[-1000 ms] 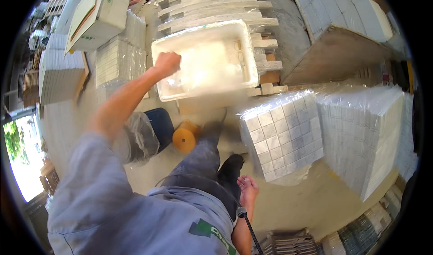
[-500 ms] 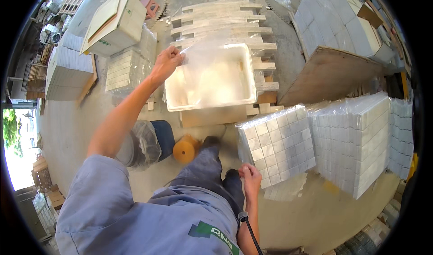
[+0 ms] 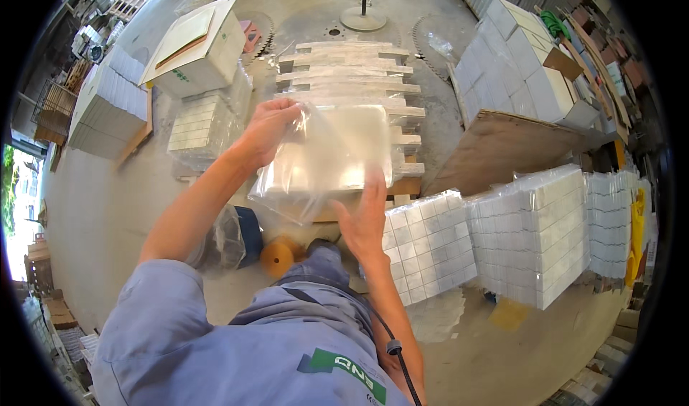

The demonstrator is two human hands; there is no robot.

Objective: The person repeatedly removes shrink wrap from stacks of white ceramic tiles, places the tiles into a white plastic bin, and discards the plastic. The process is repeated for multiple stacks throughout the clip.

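Our left hand's fingers pinch clear plastic film; right hand's spread loosely by white foam box's near-right corner. We'd best keep film untwisted.

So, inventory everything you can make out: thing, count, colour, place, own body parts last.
Plastic film: 1, clear, centre
Foam box: 1, white, centre
Pallet: at least 1, pale, beyond box
Roll: 1, orange, below centre
Tile stacks: at least 3, white, right
Carton: at least 1, off-white, upper left
Board: 1, brown, right
Clutter: uncountable, mixed, edges
Shirt: 1, blue-grey, bottom
Left hand: 1, bare, on film
Right hand: 1, bare, near box
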